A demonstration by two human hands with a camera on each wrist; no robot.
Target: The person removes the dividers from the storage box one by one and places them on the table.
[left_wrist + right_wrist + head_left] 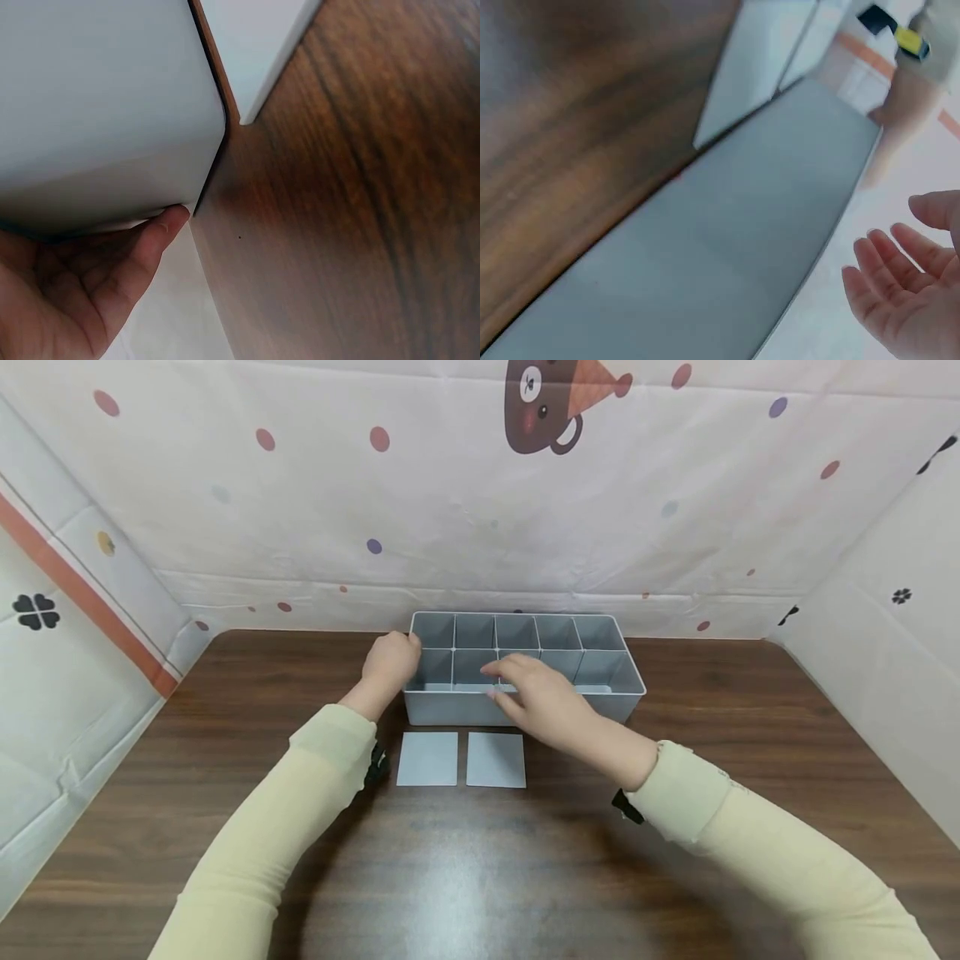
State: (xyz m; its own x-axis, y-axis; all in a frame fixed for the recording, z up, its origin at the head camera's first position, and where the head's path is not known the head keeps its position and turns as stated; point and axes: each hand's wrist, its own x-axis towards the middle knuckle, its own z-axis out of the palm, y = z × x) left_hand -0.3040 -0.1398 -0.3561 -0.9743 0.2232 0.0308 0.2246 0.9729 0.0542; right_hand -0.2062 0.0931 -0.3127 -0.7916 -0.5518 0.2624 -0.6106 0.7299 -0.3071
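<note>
A grey plastic divider box (450,710) with two rows of compartments stands on the wooden table, its long side facing me. At its left end my left hand (392,662) grips the side wall near the rim. The left wrist view shows the thumb (174,217) against the outer face of the box. Over the front row of compartments hovers my right hand (546,700), fingers relaxed and apart with nothing between them. Two thin pale square pieces, a left one (427,759) and a right one (496,760), lie side by side in front of the box.
The dark wooden table (450,877) carries the box close to its back edge. Behind it hangs a white printed cloth (450,510) with coloured dots, and similar cloth covers both sides.
</note>
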